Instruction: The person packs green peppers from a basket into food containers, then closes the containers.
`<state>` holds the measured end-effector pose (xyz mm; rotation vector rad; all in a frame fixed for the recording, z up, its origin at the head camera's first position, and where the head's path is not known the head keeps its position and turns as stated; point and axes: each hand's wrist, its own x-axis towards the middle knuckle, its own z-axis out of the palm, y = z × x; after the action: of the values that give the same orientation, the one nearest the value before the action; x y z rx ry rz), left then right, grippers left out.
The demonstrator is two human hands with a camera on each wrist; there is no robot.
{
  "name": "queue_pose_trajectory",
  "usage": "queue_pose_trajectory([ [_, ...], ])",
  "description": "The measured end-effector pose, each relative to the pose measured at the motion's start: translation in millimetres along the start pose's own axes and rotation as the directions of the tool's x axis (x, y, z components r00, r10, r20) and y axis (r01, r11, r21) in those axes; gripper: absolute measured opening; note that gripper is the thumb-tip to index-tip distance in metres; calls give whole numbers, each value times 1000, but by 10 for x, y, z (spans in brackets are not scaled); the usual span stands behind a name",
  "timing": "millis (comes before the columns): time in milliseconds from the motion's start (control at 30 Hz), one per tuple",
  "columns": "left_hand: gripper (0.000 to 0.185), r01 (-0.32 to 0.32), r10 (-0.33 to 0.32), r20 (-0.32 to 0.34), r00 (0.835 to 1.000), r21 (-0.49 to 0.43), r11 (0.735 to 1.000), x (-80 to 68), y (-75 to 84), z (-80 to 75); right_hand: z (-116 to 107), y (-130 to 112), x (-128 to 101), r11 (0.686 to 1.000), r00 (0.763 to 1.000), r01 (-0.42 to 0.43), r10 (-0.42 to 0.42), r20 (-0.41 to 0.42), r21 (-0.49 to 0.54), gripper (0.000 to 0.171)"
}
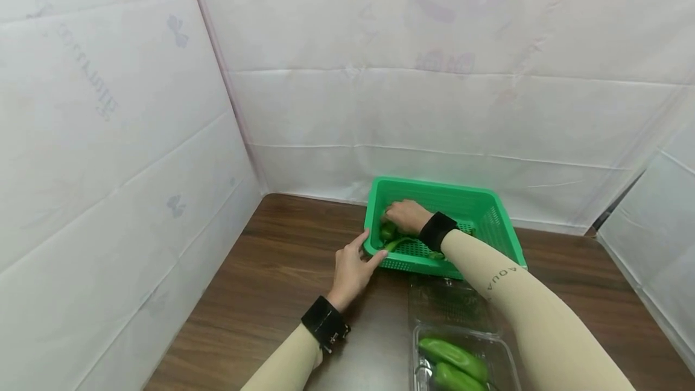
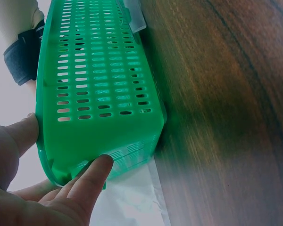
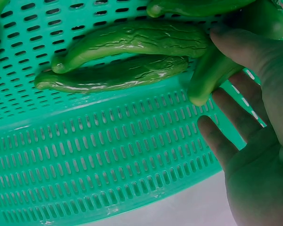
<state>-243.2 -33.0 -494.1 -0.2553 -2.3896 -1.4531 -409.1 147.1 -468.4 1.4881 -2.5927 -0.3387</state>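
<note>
Now | green pepper (image 3: 204, 81) between right thumb and spread fingers (image 3: 214, 134) | left fingers (image 2: 92, 176) splayed against basket (image 2: 104, 129)

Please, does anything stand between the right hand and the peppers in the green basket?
Nothing visible does: the right hand is inside the green basket, right at the peppers, with no wall between them.

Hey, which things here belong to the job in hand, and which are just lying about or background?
Likely part of the job:
green basket
left hand, touching it
right hand, inside it
green peppers
clear container holding peppers

Apparently just background:
wooden table
white sheeting
</note>
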Motion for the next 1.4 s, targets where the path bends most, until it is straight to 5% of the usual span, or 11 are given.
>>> queue_pose_trajectory([
  [767,68,-40,40,2,999,-8,999,38,-12,128,-50,51,-229,998,999,-51,50,-18,-22,30],
  [1167,67,-11,11,-11,1000,24,1000,96,-52,113,-193,117,-341,990,998,-46,40,-50,-132,35],
  [1400,69,18,-18,-1,1000,19,1000,148,-79,112,-311,210,-463,989,993,-104,98,-60,-106,37],
])
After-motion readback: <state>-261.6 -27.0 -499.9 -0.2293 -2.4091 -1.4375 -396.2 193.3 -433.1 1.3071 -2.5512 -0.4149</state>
